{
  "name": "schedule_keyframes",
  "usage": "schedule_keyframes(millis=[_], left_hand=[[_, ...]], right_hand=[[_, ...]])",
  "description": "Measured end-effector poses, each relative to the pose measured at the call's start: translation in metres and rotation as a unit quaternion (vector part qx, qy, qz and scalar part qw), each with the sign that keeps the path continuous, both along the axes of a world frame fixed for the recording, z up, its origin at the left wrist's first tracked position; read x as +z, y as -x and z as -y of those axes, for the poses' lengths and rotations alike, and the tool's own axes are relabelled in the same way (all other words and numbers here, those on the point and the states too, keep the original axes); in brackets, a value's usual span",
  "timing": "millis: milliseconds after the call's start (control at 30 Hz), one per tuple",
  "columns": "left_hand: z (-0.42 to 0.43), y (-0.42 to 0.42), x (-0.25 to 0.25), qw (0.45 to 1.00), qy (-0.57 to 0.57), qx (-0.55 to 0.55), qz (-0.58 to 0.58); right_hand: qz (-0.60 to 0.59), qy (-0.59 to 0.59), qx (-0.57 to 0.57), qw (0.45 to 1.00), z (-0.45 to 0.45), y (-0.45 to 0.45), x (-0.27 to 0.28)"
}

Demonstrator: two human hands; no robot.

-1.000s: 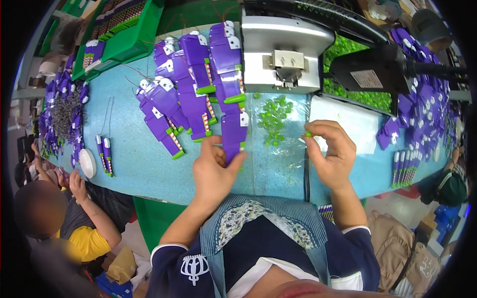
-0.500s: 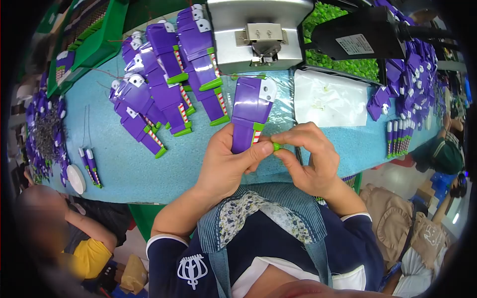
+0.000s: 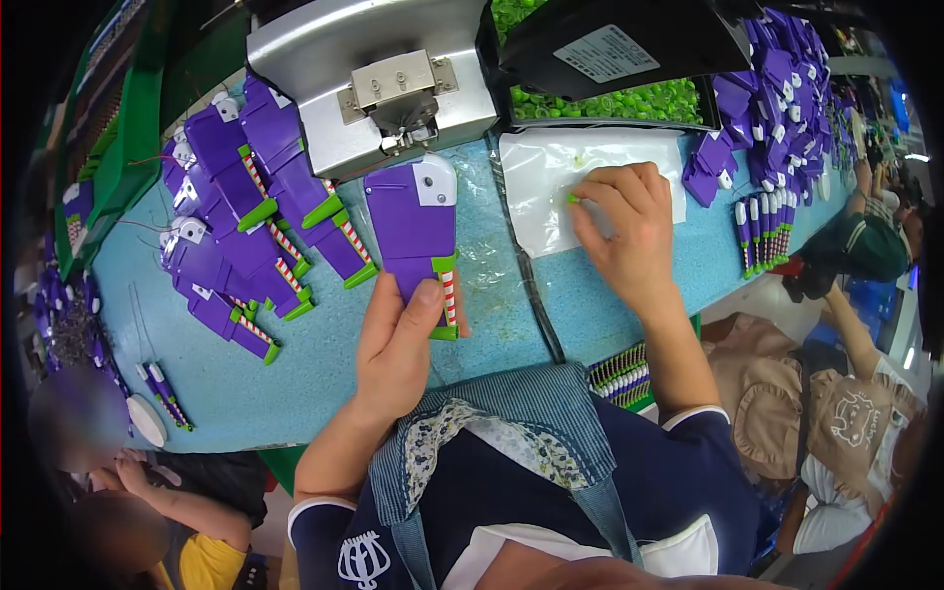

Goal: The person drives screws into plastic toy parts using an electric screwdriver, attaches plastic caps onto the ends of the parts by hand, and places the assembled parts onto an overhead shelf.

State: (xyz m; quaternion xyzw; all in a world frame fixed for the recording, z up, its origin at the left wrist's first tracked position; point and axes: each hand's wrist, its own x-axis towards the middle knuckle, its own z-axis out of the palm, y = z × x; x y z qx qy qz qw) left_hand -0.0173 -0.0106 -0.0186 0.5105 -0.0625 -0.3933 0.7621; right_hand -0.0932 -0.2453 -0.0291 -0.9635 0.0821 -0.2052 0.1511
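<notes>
A purple plastic piece [image 3: 408, 221] with a white rounded corner and a red-and-white striped strip is gripped in my left hand [image 3: 398, 339], near the table's middle. Green parts sit at both ends of the strip. Over the white sheet [image 3: 536, 197], my right hand [image 3: 627, 231] pinches a small green bit [image 3: 573, 199] between thumb and forefinger. Similar purple pieces [image 3: 221, 138] with striped strips lie overlapped to the left of my left hand. Just beyond the held piece stands a metal machine [image 3: 344, 34].
Green bits fill a black-edged tray [image 3: 610, 106] behind the sheet. Purple pieces are heaped [image 3: 787, 88] at the right, by a row of slim purple-and-white parts [image 3: 762, 231]. A dark cord [image 3: 536, 305] crosses the table. People sit at both sides.
My right hand has moved away from the purple piece, out over the white sheet. My left hand still holds the piece, now nearer the machine. The view has shifted to the right.
</notes>
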Motion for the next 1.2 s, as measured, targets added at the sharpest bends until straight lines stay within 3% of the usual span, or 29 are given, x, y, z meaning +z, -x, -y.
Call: schedule_keyframes(millis=[133,200,333,400,433,500,600,833,1067,1133,1200], left_hand=[[-0.003,0.001,-0.004,1.0,-0.005,-0.004,0.011],[-0.005,0.001,-0.004,0.998,0.047,-0.027,0.027],[0.008,0.007,0.005,0.997,0.006,0.019,0.075],[0.008,0.007,0.0,0.993,0.038,0.038,0.104],[0.01,0.008,0.0,0.993,0.034,0.043,0.105],[0.014,0.011,0.0,0.99,0.059,0.078,0.099],[0.01,0.013,0.003,0.989,0.074,0.069,0.108],[0.005,0.015,0.006,0.991,0.036,0.062,0.109],[-0.01,0.007,-0.001,0.992,0.015,0.087,0.087],[-0.023,-0.005,0.002,0.992,0.019,0.096,0.083],[-0.035,-0.03,0.01,0.979,0.037,0.155,0.128]], right_hand=[[-0.014,0.019,0.003,1.0,-0.001,-0.001,0.0],[0.003,0.032,0.006,0.999,0.0,-0.002,-0.002],[0.032,0.001,-0.004,0.999,-0.005,-0.001,0.006],[0.044,-0.213,0.014,0.976,-0.015,0.002,0.017],[0.043,-0.216,0.019,0.975,-0.02,0.003,0.02],[0.04,-0.381,0.073,0.921,-0.03,0.005,0.025],[0.022,-0.451,0.126,0.883,-0.042,0.005,0.031],[-0.021,-0.393,0.16,0.905,-0.047,0.003,0.032],[-0.071,-0.432,0.169,0.883,-0.056,-0.012,0.023],[-0.036,-0.406,0.151,0.901,-0.053,-0.035,0.018],[0.013,-0.29,0.118,0.95,-0.047,-0.059,0.011]])
